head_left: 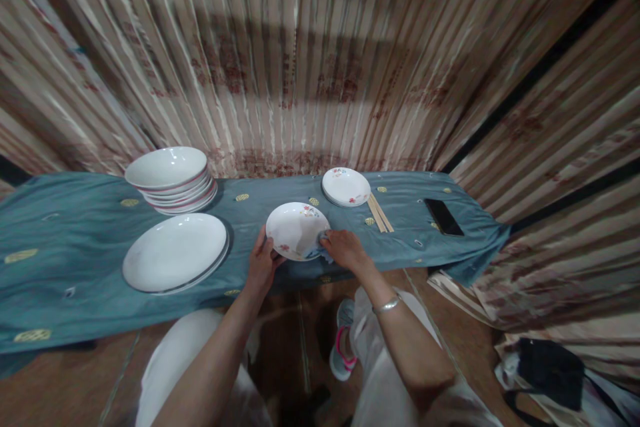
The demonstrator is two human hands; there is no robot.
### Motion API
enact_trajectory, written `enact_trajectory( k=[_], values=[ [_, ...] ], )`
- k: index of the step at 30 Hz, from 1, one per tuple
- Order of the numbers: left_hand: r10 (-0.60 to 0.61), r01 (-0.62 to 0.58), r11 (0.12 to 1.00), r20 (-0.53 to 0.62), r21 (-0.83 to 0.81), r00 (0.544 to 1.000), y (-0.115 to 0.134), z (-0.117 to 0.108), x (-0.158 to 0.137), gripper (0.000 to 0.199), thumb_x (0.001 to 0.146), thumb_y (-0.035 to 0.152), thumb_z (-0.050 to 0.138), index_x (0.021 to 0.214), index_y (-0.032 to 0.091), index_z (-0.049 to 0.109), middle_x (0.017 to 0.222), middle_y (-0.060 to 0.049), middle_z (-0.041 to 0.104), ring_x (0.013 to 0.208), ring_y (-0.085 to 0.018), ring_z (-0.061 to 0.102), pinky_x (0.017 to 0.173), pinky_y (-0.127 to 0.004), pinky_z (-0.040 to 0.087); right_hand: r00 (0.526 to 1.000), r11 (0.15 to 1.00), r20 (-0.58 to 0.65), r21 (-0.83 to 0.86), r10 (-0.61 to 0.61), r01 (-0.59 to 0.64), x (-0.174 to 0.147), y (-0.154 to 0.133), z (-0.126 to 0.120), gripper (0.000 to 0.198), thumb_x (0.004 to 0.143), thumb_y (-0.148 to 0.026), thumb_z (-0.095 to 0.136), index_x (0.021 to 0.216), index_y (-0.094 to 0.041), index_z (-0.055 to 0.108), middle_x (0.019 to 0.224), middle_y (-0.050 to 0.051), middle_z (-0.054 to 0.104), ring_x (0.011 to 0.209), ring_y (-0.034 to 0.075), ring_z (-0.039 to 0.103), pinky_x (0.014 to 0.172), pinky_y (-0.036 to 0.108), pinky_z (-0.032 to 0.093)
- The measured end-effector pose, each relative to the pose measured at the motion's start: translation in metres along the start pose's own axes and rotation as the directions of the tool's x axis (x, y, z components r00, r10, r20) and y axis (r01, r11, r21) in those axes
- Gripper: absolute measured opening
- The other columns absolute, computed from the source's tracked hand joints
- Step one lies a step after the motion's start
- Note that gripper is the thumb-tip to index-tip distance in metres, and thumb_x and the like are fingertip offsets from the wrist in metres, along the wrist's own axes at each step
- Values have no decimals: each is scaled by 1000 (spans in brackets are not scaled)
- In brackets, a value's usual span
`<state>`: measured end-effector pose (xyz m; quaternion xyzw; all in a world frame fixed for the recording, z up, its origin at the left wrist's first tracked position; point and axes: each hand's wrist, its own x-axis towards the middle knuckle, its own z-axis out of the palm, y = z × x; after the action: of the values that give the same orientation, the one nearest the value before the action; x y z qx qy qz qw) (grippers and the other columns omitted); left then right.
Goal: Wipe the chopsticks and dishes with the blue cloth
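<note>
A white plate with small red and blue flowers is held above the near edge of the cloth-covered table, its face turned up. My left hand grips its left rim, thumb on top and fingers underneath. At the right rim, my right hand is closed on a blue cloth and presses it against the plate. Behind and to the right sits a short stack of similar flowered plates. Wooden chopsticks lie beside that stack.
On the left stand a tall stack of white bowls and large oval plates. A black phone lies at the right of the green tablecloth. Pleated curtains hang behind. A dark bag rests at the lower right.
</note>
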<state>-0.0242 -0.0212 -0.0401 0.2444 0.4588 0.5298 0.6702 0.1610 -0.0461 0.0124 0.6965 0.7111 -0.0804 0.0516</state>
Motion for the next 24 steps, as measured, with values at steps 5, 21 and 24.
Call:
enact_trajectory(
  k=[5,21,24],
  values=[
    [7,-7,1000,6,-12,1000,0,0,0,57,86,22,58,141,28,44,124,-11,64,81,-16,69,72,-32,58,998,996,31,73,-58,55,-8,3,-9,32,99,-32,41,103,-15,68,107,12,72,99,23,68,80,28,47],
    [-3,2,1000,44,29,999,5,4,-4,52,90,44,47,139,28,45,101,-8,71,67,-15,65,58,-27,52,957,957,-103,74,-272,280,-16,-36,-9,28,93,-34,53,114,-17,62,107,11,70,102,24,64,85,30,46],
    [-35,35,999,34,11,999,4,3,-3,58,89,51,46,142,27,40,95,-8,72,67,-16,65,58,-26,50,932,941,-154,41,-327,336,-15,-45,-6,28,93,-32,53,115,-15,61,106,12,70,101,24,63,89,32,46]
  ],
)
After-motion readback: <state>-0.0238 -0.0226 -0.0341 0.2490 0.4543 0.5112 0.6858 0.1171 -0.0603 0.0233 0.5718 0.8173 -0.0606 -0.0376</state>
